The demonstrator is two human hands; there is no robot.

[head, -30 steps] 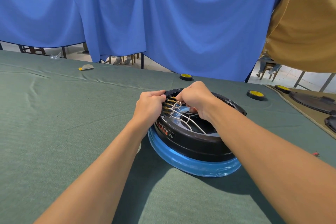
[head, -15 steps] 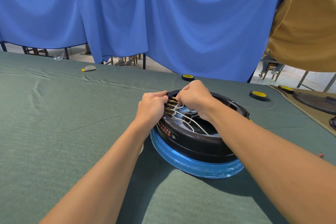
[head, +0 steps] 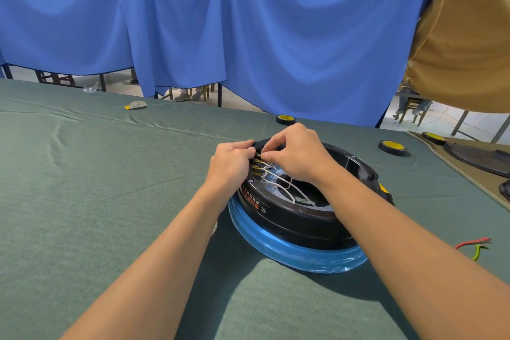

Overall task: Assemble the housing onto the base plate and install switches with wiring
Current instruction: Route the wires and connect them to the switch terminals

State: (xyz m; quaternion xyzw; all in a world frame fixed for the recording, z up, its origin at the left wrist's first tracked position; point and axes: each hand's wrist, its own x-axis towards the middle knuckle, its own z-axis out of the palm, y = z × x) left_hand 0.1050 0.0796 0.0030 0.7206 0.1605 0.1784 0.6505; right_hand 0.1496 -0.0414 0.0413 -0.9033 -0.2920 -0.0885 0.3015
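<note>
A round black housing [head: 292,218] sits on a base plate wrapped in blue film [head: 289,252] on the green table cloth. White wires [head: 287,186] with brass terminals [head: 257,167] run across its open middle to its left rim. My left hand [head: 230,164] grips the housing's left rim from outside, fingers curled over the edge. My right hand [head: 296,156] pinches a wire terminal at the rim, just beside the left fingers. The switches under my hands are hidden.
Two black-and-yellow tape rolls [head: 285,119] [head: 392,147] lie behind the housing, a third roll [head: 433,137] on the tan mat at right beside a black part [head: 480,156]. Red and green wire pieces [head: 474,246] lie at right. A grey-and-yellow scrap [head: 136,105] sits far left.
Both hands stay at the housing's left rim. The right hand's fingers have shifted slightly up the row of terminals. The view has tilted, showing wire pieces at right.
</note>
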